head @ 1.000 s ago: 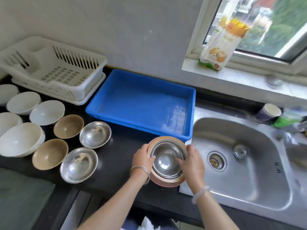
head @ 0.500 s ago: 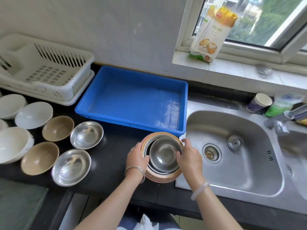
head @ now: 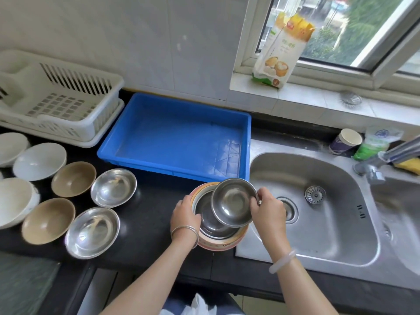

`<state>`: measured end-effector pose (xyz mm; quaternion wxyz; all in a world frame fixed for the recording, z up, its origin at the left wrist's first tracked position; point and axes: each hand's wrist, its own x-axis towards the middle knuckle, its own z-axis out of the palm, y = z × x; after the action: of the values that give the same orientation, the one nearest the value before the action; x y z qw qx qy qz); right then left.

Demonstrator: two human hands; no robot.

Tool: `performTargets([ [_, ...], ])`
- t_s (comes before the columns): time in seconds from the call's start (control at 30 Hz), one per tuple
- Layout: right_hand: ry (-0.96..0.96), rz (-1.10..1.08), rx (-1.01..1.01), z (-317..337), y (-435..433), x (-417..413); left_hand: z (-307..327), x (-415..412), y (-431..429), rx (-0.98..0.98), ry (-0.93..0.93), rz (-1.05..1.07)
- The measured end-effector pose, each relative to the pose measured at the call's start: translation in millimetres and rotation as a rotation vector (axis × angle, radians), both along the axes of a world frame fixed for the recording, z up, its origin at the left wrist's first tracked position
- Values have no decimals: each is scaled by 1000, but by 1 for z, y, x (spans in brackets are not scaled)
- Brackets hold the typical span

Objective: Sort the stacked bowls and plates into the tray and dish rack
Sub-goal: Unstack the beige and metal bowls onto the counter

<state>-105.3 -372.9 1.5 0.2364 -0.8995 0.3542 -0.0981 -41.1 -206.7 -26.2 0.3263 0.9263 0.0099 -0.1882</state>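
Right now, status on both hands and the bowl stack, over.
Right hand pinches top steel bowl, tilted above stack. Left hand grips stack rim. Blue tray directly behind, nothing between.

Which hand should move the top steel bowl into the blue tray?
Right. The right hand pinches the steel bowl by its rim, and the blue tray lies just behind it. The left hand grips the stack of bowls, steadying it.

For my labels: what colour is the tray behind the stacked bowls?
The tray is solid blue; the head view shows it.
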Motion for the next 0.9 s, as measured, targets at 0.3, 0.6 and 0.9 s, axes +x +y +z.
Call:
performTargets([
  [0.3,-54,-57,156,0,-10,-10,9,6,0,-32,-36,-6],
  [0.6,-60,-28,345,10,-17,-11,23,10,-5,-13,-235,-16],
  [0.9,-146,36,425,41,-15,3,50,20,24,-186,-215,118],
])
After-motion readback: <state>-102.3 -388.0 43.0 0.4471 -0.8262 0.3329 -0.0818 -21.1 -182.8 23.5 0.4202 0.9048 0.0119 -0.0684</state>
